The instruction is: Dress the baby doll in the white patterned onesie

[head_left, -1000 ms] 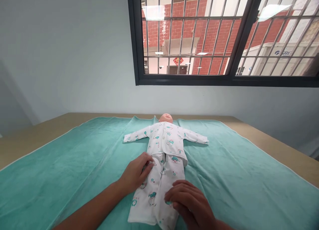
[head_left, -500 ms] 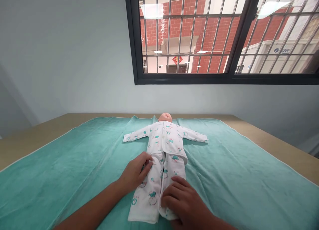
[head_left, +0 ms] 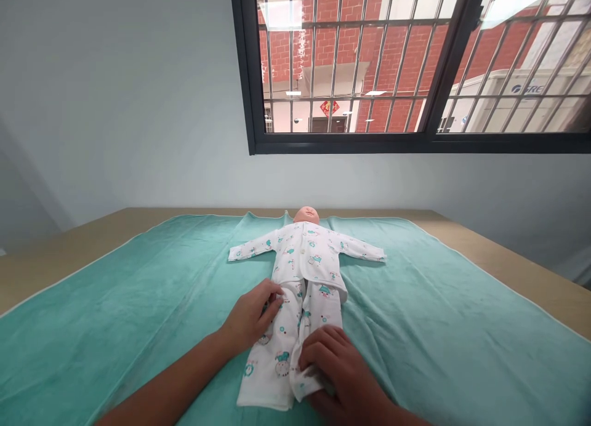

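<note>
A baby doll [head_left: 307, 214] lies face up on a teal blanket [head_left: 138, 290], dressed in a white printed shirt [head_left: 307, 257] and matching white trousers [head_left: 286, 352]. My left hand [head_left: 252, 318] rests on the left hip of the trousers, fingers curled against the cloth near the waistband. My right hand [head_left: 339, 370] is closed around the lower end of the right trouser leg, which is bunched under its fingers. The doll's sleeves lie spread out to both sides.
The blanket covers most of a tan tabletop [head_left: 517, 266] whose bare edges show at left, back and right. A pale wall stands behind it, with a dark-framed barred window [head_left: 415, 63] above the doll.
My right hand has slid left and closed on the right trouser leg, gathering the cloth. My left hand has stayed on the hip.
</note>
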Demonstrator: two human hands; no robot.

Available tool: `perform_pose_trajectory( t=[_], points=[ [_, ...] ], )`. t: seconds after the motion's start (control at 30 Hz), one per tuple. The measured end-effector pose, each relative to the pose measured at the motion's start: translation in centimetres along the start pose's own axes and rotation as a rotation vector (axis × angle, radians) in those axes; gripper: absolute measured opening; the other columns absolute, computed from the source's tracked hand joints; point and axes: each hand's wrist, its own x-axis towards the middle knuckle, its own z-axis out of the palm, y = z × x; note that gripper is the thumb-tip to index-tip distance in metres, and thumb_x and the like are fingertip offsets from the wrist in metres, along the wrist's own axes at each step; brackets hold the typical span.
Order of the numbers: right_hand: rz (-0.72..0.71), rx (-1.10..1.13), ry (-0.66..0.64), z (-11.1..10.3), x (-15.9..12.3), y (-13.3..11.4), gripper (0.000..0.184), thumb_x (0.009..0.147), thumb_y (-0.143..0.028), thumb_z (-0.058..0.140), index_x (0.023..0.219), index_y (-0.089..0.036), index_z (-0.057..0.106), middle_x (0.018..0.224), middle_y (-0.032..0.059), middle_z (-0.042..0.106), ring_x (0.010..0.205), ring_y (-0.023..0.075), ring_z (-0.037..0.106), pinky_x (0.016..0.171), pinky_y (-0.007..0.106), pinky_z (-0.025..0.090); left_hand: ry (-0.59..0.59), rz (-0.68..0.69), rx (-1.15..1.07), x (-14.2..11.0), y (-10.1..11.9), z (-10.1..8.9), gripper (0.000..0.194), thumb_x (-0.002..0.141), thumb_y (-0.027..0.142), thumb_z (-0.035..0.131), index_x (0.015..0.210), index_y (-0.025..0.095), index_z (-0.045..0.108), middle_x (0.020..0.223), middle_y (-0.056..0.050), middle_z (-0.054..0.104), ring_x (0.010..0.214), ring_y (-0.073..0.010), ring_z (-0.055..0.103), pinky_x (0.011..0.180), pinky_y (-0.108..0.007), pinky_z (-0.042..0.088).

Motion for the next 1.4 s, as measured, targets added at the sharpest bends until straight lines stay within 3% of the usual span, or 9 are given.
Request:
perform_pose_trajectory(
  t=[0.17,0.4,0.5,0.6,0.7,0.8,1.07,1.23,1.4],
  points=[
    [-0.222,0.006,0.004,-0.8,0.2,-0.3,0.009,0.085,-0.021,0.052,0.094,-0.021,0.049,0.093,0.0050,0.062,0.088,0.0198,0.053,0.093,0.041,0.039,-0.008,-0.004,-0.002,0.0,-0.1,0.0,0.019,0.096,0.037,0.039,0.099,0.023,0.053,0.090,0.000,0.058,0.078,-0.0152,0.054,0.072,-0.029,0.043],
    [0.042,0.345,0.218,-1.5,-0.5,-0.2,0.011,0.096,-0.021,0.039,0.090,-0.023,0.048,0.094,0.0030,0.058,0.086,0.0156,0.053,0.078,0.030,0.043,-0.016,-0.007,0.000,0.1,-0.3,0.1,0.018,0.096,0.034,0.039,0.101,0.023,0.052,0.089,0.000,0.057,0.078,-0.0151,0.054,0.073,-0.029,0.043],
    [0.019,0.334,0.186,-1.5,-0.5,-0.3,0.012,0.096,-0.021,0.037,0.096,-0.023,0.049,0.098,0.0040,0.058,0.090,0.0162,0.053,0.081,0.031,0.043,0.021,0.061,0.016,0.0,0.0,-0.2,0.016,0.097,0.030,0.039,0.098,0.022,0.053,0.090,-0.001,0.057,0.081,-0.0154,0.054,0.074,-0.030,0.043],
    [-0.049,0.276,0.168,-1.5,-0.2,-0.3,0.013,0.094,-0.017,0.037,0.099,-0.023,0.048,0.097,0.0043,0.059,0.089,0.0166,0.053,0.082,0.032,0.043,0.084,0.270,0.054,-0.7,1.4,-0.6,0.013,0.095,0.025,0.043,0.090,0.021,0.054,0.092,-0.004,0.057,0.087,-0.0174,0.053,0.078,-0.033,0.041],
    [-0.128,0.201,0.163,-1.6,0.0,-0.2,0.014,0.090,-0.014,0.040,0.098,-0.022,0.047,0.095,0.0046,0.059,0.087,0.0173,0.053,0.081,0.034,0.044,-0.053,0.499,0.053,-1.5,3.7,-0.7,0.013,0.091,0.032,0.051,0.087,0.020,0.056,0.089,-0.005,0.060,0.085,-0.0190,0.052,0.077,-0.036,0.039],
    [-0.199,0.115,0.155,-1.9,0.2,-0.4,0.017,0.086,-0.011,0.044,0.099,-0.022,0.046,0.098,0.0060,0.058,0.089,0.0186,0.053,0.082,0.036,0.045,-0.217,0.606,0.106,-2.1,5.6,-0.3,0.025,0.086,0.045,0.057,0.085,0.020,0.055,0.085,-0.004,0.061,0.080,-0.0191,0.052,0.075,-0.038,0.038],
    [-0.274,-0.006,0.148,-2.3,0.3,-0.6,0.024,0.081,-0.008,0.045,0.101,-0.021,0.046,0.104,0.0079,0.058,0.093,0.0186,0.054,0.091,0.039,0.044,-0.272,0.640,0.176,-2.3,7.0,0.0,0.005,0.080,0.017,0.049,0.083,0.020,0.051,0.078,-0.002,0.061,0.075,-0.0170,0.053,0.071,-0.035,0.038],
    [-0.313,-0.004,0.083,-2.4,0.3,-0.2,0.014,0.087,-0.017,0.048,0.099,-0.022,0.046,0.100,0.0046,0.061,0.094,0.0163,0.058,0.103,0.041,0.037,-0.295,0.757,0.150,-2.9,6.1,2.2,0.001,0.082,0.021,0.053,0.081,0.021,0.054,0.078,0.000,0.065,0.080,-0.0159,0.059,0.073,-0.032,0.042],
    [-0.393,0.079,-0.073,-2.6,0.7,-0.1,0.010,0.097,-0.031,0.043,0.101,-0.024,0.050,0.093,0.0020,0.064,0.090,0.0138,0.062,0.102,0.036,0.039,-0.273,0.823,0.244,-3.5,4.2,5.4,0.017,0.089,0.025,0.054,0.072,0.022,0.057,0.069,0.003,0.064,0.070,-0.0133,0.058,0.068,-0.027,0.044]
  ],
)
